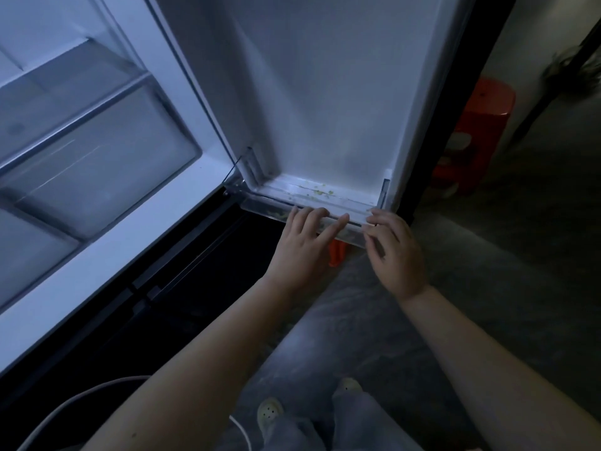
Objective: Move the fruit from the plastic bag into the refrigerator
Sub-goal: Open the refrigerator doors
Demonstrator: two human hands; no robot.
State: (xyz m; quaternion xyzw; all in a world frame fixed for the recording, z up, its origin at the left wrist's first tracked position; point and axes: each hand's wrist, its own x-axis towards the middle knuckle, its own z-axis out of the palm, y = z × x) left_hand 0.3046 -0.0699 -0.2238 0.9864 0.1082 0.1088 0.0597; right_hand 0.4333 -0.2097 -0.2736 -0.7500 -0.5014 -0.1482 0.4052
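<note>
The refrigerator [136,229] stands open on the left, with a clear drawer [97,157] inside. Its door [325,92] is swung out in front of me. At the door's bottom sits a clear plastic door shelf [325,193] with green crumbs in it. My left hand [302,245] lies over the shelf's front rim, fingers spread along it. My right hand [396,255] grips the rim's right end with curled fingertips, thumb below. No fruit or plastic bag is in view.
A small orange object [336,253] shows on the floor under the shelf, between my hands. A red plastic stool [481,125] stands beyond the door at the right. A white cable [65,405] curves at the lower left. My feet [270,415] are at the bottom.
</note>
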